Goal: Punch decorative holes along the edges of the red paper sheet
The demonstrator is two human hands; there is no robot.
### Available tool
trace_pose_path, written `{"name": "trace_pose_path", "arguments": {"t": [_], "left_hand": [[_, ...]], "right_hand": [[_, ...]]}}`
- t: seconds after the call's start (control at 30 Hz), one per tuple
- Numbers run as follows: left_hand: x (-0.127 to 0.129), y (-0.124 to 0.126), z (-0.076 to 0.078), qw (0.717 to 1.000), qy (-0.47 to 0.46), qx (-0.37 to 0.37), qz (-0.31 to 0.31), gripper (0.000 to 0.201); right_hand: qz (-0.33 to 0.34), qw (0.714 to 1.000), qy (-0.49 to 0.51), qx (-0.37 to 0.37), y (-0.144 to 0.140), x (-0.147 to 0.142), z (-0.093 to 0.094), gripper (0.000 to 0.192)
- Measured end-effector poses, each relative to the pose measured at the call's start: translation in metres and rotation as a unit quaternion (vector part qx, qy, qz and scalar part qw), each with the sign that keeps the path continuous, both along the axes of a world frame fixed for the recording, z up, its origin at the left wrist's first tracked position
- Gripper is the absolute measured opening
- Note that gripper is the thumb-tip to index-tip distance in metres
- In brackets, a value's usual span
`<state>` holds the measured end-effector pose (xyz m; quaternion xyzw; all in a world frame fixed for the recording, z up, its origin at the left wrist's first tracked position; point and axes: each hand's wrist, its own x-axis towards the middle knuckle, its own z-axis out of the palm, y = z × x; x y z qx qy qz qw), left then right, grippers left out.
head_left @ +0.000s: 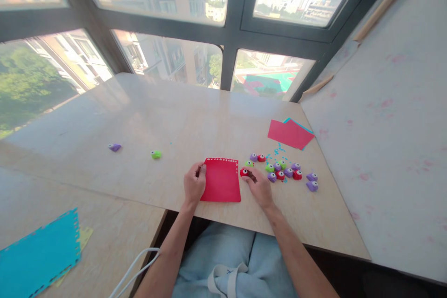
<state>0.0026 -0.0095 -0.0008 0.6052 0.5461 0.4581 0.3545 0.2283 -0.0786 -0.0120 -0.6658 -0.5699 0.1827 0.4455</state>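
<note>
Two hands worked at the table's (139, 116) near edge. The left hand (194, 183) pinched the red sheet's (221, 180) nine-o'clock edge, thumb on top. The right hand (259, 187), at the sheet's three o'clock, closed its fingers on a red punch (244, 172). More punches (284, 171) clustered beyond at two o'clock; red paper (289, 133) lay farther off.

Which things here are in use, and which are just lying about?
In use: red sheet with a punched top edge, held by left hand; red punch under right hand.

Lying about: cluster of punches; green punch; purple punch; paper stack; blue sheet; white cable.
</note>
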Motion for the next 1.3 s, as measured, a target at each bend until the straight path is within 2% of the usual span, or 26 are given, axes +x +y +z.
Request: {"name": "trace_pose_path", "arguments": {"t": [0.77,1.3], "left_hand": [[0.0004,-0.0022,0.0015,1.000,-0.014,-0.005,-0.004,0.028],[0.0006,-0.0027,0.0007,0.999,-0.034,-0.015,-0.007,0.028]], "right_hand": [[0.016,0.999,0.043,-0.008,-0.0028,-0.0001,0.0012,0.023],[0.033,0.999,0.031,-0.008,-0.0031,0.0016,0.0013,0.025]]}}
